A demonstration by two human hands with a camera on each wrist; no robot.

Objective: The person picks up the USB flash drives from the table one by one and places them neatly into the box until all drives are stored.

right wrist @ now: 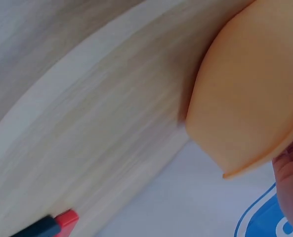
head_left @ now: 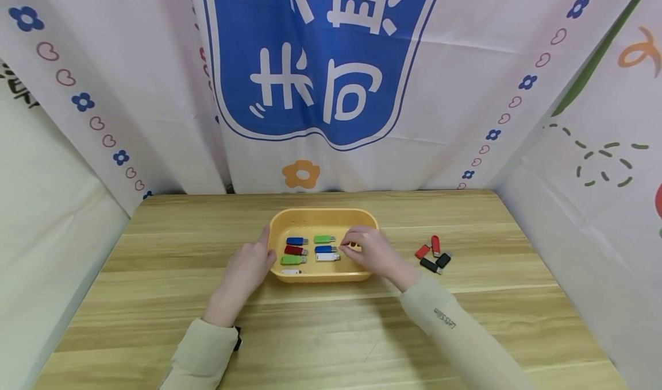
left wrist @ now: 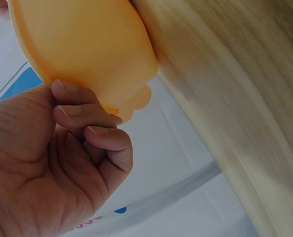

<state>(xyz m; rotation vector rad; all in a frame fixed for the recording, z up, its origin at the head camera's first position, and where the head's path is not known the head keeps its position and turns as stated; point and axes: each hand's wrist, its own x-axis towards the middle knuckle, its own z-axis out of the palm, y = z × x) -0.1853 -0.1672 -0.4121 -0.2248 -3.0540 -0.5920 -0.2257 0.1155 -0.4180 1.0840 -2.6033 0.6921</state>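
A yellow plastic tray (head_left: 323,277) holds several USB sticks lying in two columns. The left column has a blue stick (head_left: 295,241), a dark red one (head_left: 293,250), a green one (head_left: 291,259) and a white one (head_left: 291,271). On its right lie a green stick (head_left: 322,239), a blue stick (head_left: 323,249) and a white stick (head_left: 324,257). My left hand (head_left: 249,268) grips the tray's left side, curled fingers (left wrist: 79,111) at its rim. Reaching over the right rim, my right hand (head_left: 374,252) has thumb and forefinger together beside the right blue stick's metal end; I cannot tell whether they pinch it.
Right of the tray, two red USB sticks (head_left: 435,245) and two black ones (head_left: 430,265) lie loose on the wooden table (head_left: 320,332). A printed cloth (head_left: 248,160) hangs behind the table's back edge, with white cloth on both sides.
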